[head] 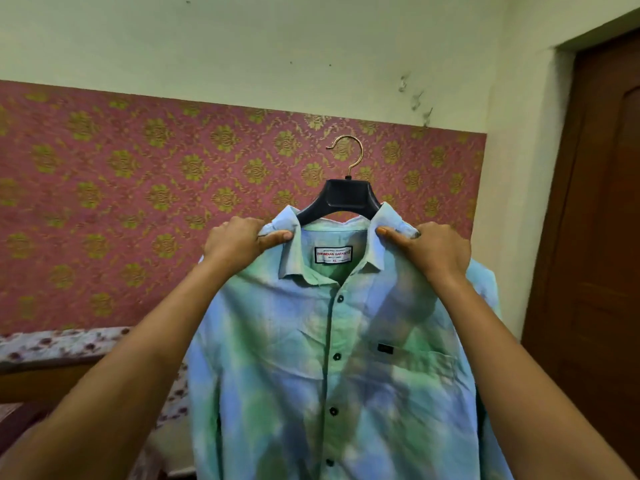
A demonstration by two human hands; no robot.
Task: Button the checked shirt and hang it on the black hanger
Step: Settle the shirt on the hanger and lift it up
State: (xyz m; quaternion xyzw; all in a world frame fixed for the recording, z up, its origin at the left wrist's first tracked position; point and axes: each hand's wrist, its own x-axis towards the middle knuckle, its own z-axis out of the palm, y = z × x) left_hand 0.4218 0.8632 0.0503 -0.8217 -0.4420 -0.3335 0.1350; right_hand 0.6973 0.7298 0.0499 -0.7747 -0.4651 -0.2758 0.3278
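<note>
The checked shirt (332, 358), blue and green with dark buttons fastened down its front, hangs in the air before me on the black hanger (343, 199). The hanger's neck and gold hook stick up out of the collar; its arms are hidden inside the shirt. My left hand (239, 242) pinches the collar and shoulder on the left. My right hand (433, 249) pinches the collar and shoulder on the right. A white label shows inside the collar.
A pink wall panel with gold floral pattern (138, 202) runs behind the shirt under a pale wall. A brown wooden door (602, 237) stands at the right. A bed with patterned cover and wooden frame (52, 362) lies low at the left.
</note>
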